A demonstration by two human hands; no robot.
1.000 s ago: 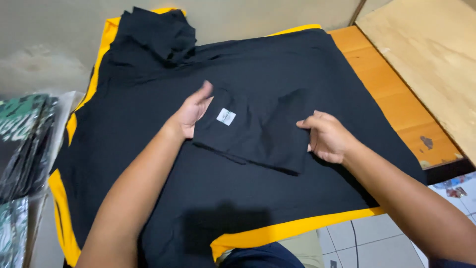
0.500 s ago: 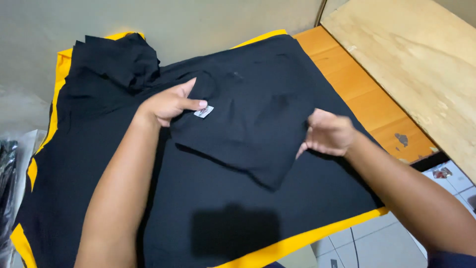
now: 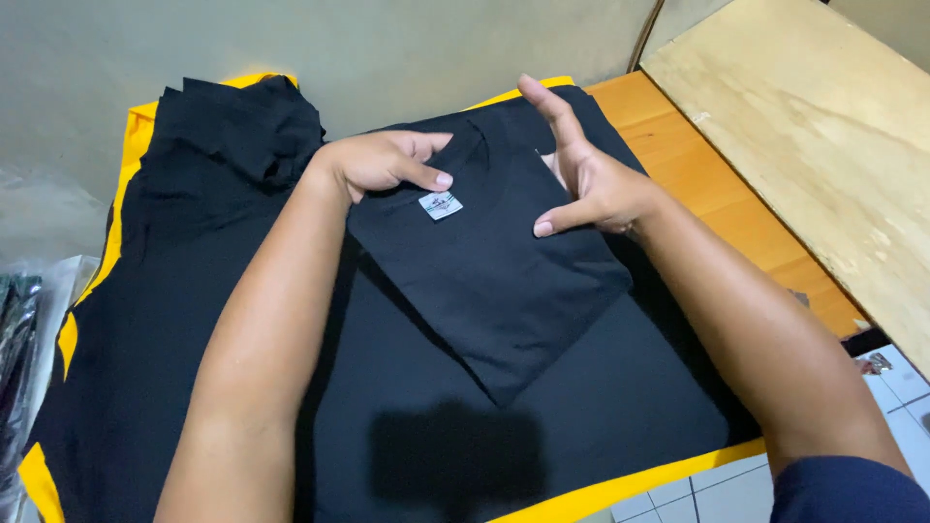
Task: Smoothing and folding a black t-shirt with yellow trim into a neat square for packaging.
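Both hands work one folded black shirt (image 3: 494,281) in the head view; it lies on a wider black cloth (image 3: 194,320) spread over a yellow sheet (image 3: 601,494) on the wooden table (image 3: 717,203). Left hand (image 3: 383,163) pinches its top edge beside the small white tag (image 3: 440,204); right hand (image 3: 591,174) is spread, fingers apart, thumb pressing the fold (nothing gripped). Soft, light and limp, I'd judge; best held by the folded edges.

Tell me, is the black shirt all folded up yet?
Nearly. The black shirt is already a small folded rectangle, its white label on top. The left hand pinches its top edge; the right hand rests open beside it. Left: the black pile behind looks unfolded.
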